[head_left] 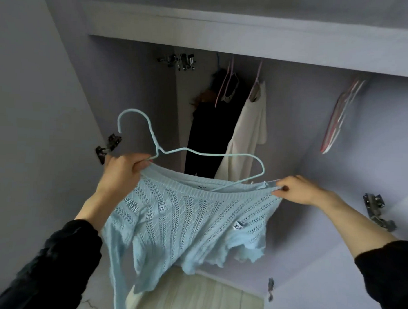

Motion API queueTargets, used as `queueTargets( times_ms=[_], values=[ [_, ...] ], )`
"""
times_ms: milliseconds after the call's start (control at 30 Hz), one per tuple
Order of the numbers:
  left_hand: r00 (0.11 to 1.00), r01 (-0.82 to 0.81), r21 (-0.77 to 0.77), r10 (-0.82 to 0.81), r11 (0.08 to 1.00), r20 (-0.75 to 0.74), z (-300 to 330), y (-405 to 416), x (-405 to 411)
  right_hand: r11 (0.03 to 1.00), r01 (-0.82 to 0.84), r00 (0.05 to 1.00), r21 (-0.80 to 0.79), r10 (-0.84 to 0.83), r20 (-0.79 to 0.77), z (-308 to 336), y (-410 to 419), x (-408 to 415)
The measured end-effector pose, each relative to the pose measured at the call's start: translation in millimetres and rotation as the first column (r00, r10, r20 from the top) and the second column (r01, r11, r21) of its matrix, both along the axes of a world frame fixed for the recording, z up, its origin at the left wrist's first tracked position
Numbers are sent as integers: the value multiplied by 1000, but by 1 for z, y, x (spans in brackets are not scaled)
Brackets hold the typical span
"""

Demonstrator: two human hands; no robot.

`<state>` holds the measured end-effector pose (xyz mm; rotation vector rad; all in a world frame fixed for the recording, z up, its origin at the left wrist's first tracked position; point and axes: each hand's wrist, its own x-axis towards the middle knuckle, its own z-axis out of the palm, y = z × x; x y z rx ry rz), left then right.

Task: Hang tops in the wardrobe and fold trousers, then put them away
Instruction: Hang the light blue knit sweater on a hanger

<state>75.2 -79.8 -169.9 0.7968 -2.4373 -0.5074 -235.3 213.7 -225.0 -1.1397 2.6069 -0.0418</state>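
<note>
I hold a light blue open-knit top (183, 223) up in front of the open wardrobe. A light blue wire hanger (152, 138) sits partly inside its neckline, hook pointing up and left. My left hand (121, 171) grips the left side of the neckline together with the hanger's left arm. On the right, my right hand (295, 188) pinches the other edge of the neckline beside the hanger's right end. The top's body and one sleeve hang down between my forearms.
Inside the wardrobe a dark garment (208, 131) and a cream garment (248, 133) hang on pink hangers. Several empty hangers (338, 118) hang further right. Open doors with metal hinges (376, 211) stand on both sides. A shelf board (227, 34) runs above.
</note>
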Motion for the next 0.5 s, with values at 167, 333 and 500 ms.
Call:
queueTargets(
  times_ms=[167, 333, 500],
  values=[
    [982, 41, 55, -31, 998, -188, 5, 8, -11, 994, 104, 980, 23, -106, 166, 3, 13, 1],
    [984, 75, 10, -72, 997, -161, 11, 17, -19, 993, 114, 971, 17, -115, 209, 27, 21, -3],
    [992, 85, -59, -90, 995, -89, 12, 20, -27, 994, 103, 966, 21, -105, 238, 52, 24, -3]
  ],
)
